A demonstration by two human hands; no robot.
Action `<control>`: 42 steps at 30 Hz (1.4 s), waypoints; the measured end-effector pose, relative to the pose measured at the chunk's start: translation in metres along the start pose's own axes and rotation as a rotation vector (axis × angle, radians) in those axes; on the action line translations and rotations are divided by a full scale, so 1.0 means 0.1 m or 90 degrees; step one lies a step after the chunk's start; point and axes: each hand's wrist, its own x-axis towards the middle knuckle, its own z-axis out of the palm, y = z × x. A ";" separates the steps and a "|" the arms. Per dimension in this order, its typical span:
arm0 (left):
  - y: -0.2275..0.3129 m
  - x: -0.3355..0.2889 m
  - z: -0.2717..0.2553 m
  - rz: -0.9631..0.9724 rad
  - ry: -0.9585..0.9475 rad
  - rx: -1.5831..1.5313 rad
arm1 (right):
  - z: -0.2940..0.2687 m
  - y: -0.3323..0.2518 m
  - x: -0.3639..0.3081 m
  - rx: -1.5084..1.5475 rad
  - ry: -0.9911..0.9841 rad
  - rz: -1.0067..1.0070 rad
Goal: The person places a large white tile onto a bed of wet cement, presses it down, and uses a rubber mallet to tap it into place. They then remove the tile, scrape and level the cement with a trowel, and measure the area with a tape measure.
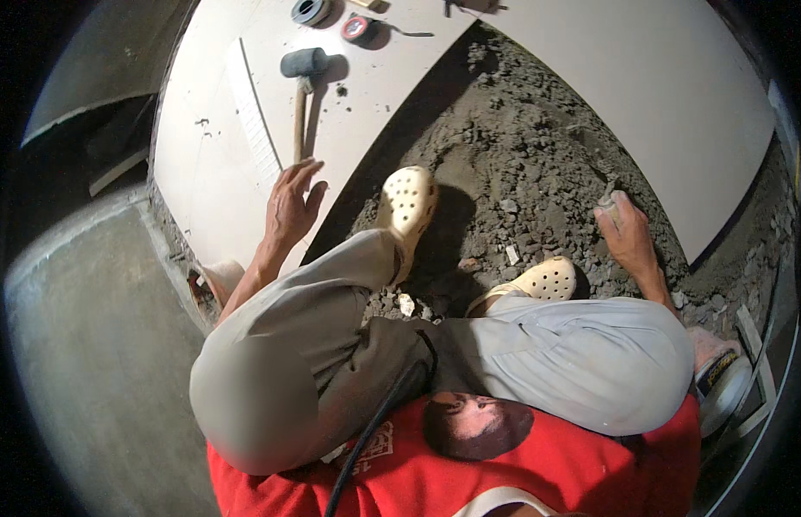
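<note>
My left hand (290, 207) lies low over the pale tile on the left, fingers stretched and thumb apart. Its fingertips reach the handle end of a rubber mallet (304, 63), which has a black head and a wooden shaft. On the right, my right hand (626, 237) is closed around a mortar-smeared tool handle (609, 205), at the edge of the rough grey mortar bed (538, 164). The tool's far end is lost against the mortar. My feet, in cream clogs (407, 202), stand in the mortar between both hands.
A white strip (252, 112) lies left of the mallet. Beyond are a red-and-black tape measure (357, 30) and a grey roll (310, 11). Another large pale tile (667, 95) borders the mortar's right side. Buckets stand near my left forearm (221, 280) and right knee (726, 388).
</note>
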 end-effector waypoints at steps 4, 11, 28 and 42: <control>-0.66 -0.07 0.21 -0.127 0.057 0.101 | 0.04 -0.19 0.18 0.168 -0.050 0.049; -1.26 0.35 0.66 -0.138 0.057 -0.036 | -0.03 -0.79 0.86 0.238 -0.201 0.255; -1.58 0.47 1.04 -0.035 0.209 -0.093 | -0.26 -1.40 -0.74 0.179 0.106 0.451; -1.70 0.49 1.11 -0.022 0.186 -0.063 | 0.75 -0.86 -1.84 -0.302 0.274 0.493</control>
